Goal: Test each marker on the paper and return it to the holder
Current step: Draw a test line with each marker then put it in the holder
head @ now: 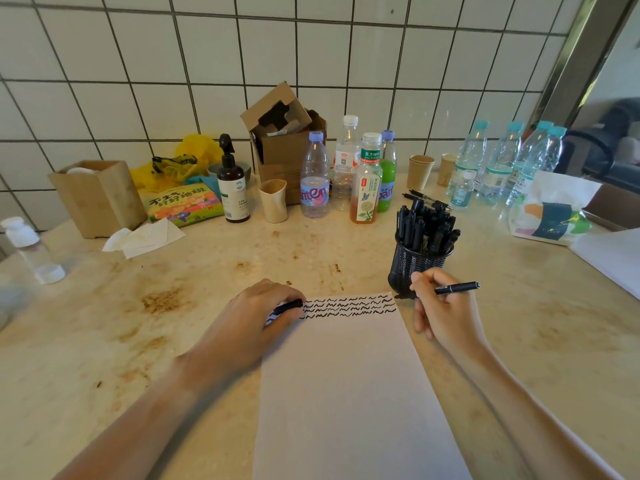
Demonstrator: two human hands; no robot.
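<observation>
A white sheet of paper (346, 382) lies in front of me, its top edge covered with rows of black squiggles (349, 306). My right hand (443, 313) grips a black marker (457, 287) just right of the paper's top corner, tip pointing left near the sheet's edge. My left hand (258, 315) rests on the paper's top left corner and holds a black marker cap (289, 305) in curled fingers. A black mesh holder (414, 263) packed with several black markers (426, 223) stands right behind my right hand.
Bottles (314, 174), paper cups (419, 171), a cardboard box (284, 140), a pump bottle (232, 181) and snack packs line the tiled wall. Several water bottles (502, 161) and a tissue pack (550, 213) sit at the right. Crumpled tissue (145, 237) lies left.
</observation>
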